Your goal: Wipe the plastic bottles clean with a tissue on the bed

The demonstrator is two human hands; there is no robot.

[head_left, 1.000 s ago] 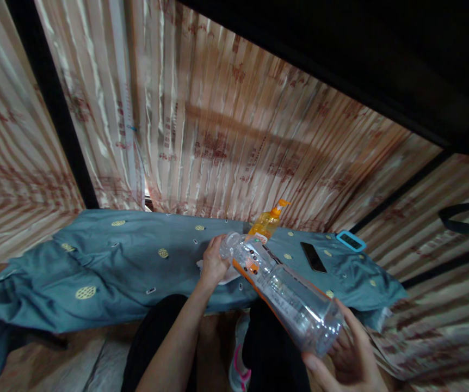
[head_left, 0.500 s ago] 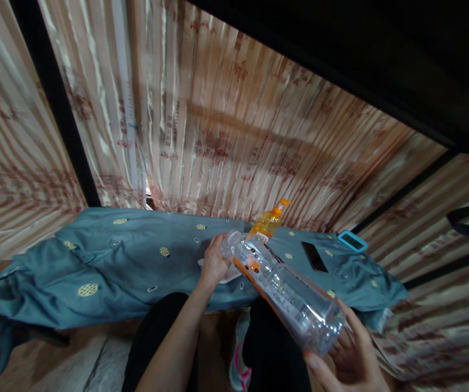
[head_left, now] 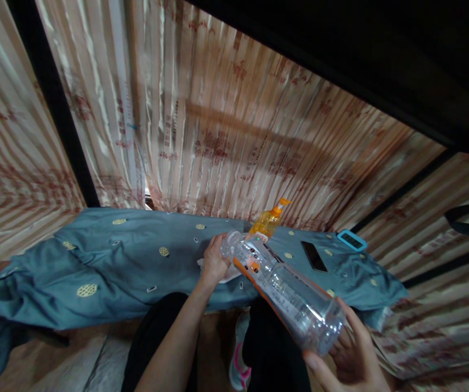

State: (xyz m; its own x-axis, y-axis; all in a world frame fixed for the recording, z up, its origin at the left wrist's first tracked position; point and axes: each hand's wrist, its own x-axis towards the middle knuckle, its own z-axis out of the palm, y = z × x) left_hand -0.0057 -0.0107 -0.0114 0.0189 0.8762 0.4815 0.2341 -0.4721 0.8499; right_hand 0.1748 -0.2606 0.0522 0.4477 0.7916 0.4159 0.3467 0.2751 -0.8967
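Observation:
A clear plastic bottle (head_left: 287, 294) with an orange and white label is held at a slant in front of me. Its neck end points up and left, its base down and right. My left hand (head_left: 215, 258) is closed at the neck, its fingertips partly hidden behind the bottle. Thumb and fingers of my right hand (head_left: 352, 348) grip the base. White tissue-like material (head_left: 230, 274) shows just below my left hand, partly covered by hand and bottle. Behind the bottle's neck stands an orange pump bottle (head_left: 267, 220), its lower part hidden.
A blue-green patterned cloth (head_left: 124, 267) covers the long surface. A dark phone (head_left: 314, 256) and a blue-framed digital clock or timer (head_left: 352, 240) lie toward the right. Striped curtains (head_left: 226, 136) hang behind, with black frame bars (head_left: 57, 103) around. My shoe (head_left: 240, 354) is below.

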